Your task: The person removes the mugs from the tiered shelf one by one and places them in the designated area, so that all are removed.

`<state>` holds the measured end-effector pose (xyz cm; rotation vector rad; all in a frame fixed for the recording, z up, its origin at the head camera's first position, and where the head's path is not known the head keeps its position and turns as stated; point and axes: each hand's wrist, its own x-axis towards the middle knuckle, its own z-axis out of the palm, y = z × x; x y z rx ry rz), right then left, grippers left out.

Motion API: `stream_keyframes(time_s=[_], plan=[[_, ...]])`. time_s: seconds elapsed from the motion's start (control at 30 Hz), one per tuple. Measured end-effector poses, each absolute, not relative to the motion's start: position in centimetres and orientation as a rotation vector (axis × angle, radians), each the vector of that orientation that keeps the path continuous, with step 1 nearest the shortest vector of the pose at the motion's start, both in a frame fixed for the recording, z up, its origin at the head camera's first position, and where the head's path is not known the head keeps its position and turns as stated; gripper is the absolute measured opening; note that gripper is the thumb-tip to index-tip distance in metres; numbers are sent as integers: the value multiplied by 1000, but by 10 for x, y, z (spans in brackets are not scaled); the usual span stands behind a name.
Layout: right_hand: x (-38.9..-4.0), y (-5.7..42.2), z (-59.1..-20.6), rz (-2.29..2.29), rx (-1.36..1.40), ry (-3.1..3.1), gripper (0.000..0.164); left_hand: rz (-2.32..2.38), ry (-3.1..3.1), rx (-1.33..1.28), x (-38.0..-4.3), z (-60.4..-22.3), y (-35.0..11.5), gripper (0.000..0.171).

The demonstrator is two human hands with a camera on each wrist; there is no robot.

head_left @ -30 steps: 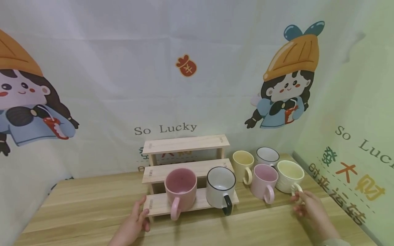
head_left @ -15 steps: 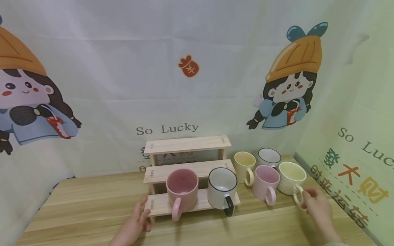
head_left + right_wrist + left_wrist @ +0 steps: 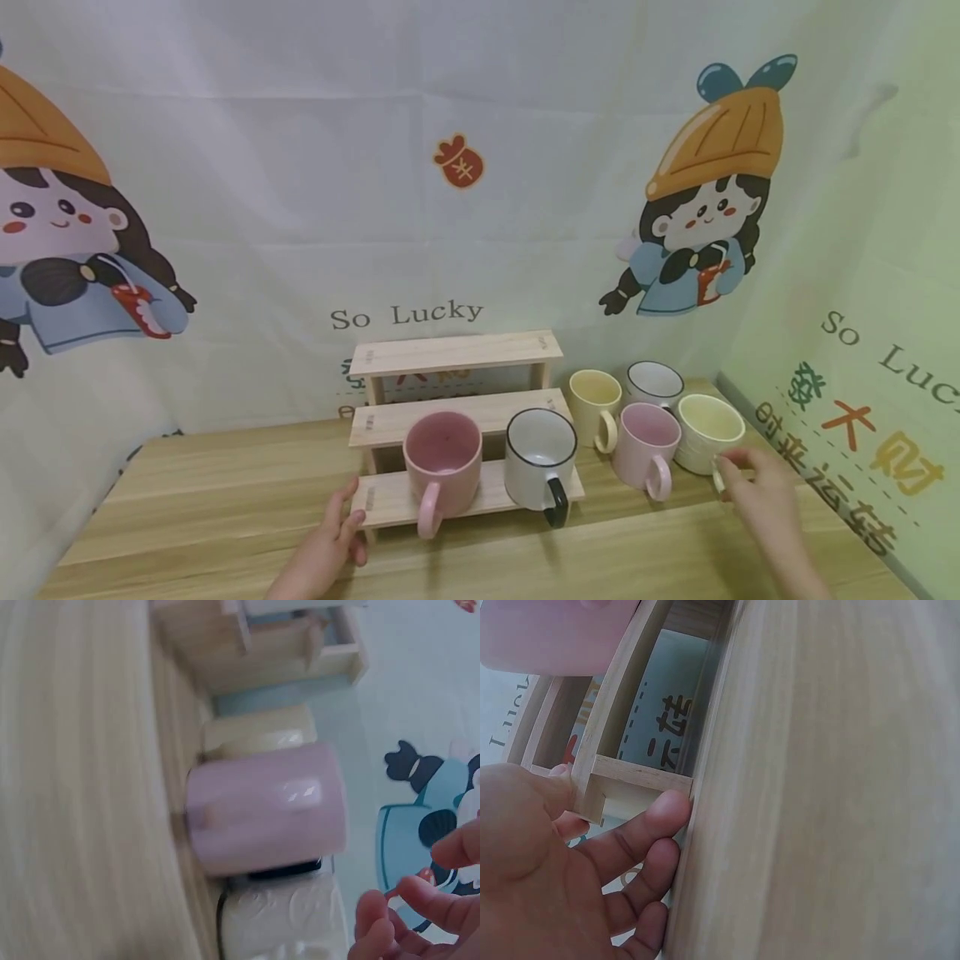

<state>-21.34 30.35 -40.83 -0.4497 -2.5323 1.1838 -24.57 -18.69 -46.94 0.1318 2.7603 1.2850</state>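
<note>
In the head view my left hand [image 3: 318, 546] holds the left end of a three-step wooden shelf [image 3: 378, 497]. The left wrist view shows its fingers [image 3: 660, 814] against the end of the lowest step. A pink mug [image 3: 442, 462] and a white mug [image 3: 536, 467] with black rim and handle stand on that step. At the right, my right hand [image 3: 765, 492] pinches the handle of a cream mug [image 3: 705, 433], upright on the table. Its fingers hide most of that handle. The right wrist view is blurred; the embossed cream mug [image 3: 285, 915] lies close to the fingers.
Between shelf and cream mug stand a yellow mug [image 3: 592, 404], a lilac mug [image 3: 643, 446] and, behind, another black-rimmed white mug [image 3: 655, 382]. A printed cloth [image 3: 300, 208] hangs at the back and right. The wooden table [image 3: 225, 492] extends left and forward.
My right hand has shifted over the cream mug's handle, which was plainly visible half a second ago and is now mostly covered. The left hand keeps its hold on the shelf.
</note>
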Motion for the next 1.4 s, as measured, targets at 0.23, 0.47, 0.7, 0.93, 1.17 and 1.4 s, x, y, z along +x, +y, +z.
stream_keyframes(time_s=[0.23,0.47,0.7,0.93,1.17,1.4], plan=[[-219,284,-399,1322,-396,-2580,36,1276,2774,141,-247,-470,-187,53],[-219,271,-395,1388,-340,-2571,34,1296,2756,172,-247,-469,-187,53],[-217,256,-396,1370,-223,-2540,21,1285,2767,181,-248,-465,-188,53],[-213,239,-398,1483,-231,-2513,21,1252,2777,169,-248,-464,-189,52],[-210,221,-398,1581,-206,-2433,18,1261,2764,155,-247,-467,-189,50],[-208,207,-400,1604,-169,-2394,16,1247,2777,163,-247,-469,-188,51]])
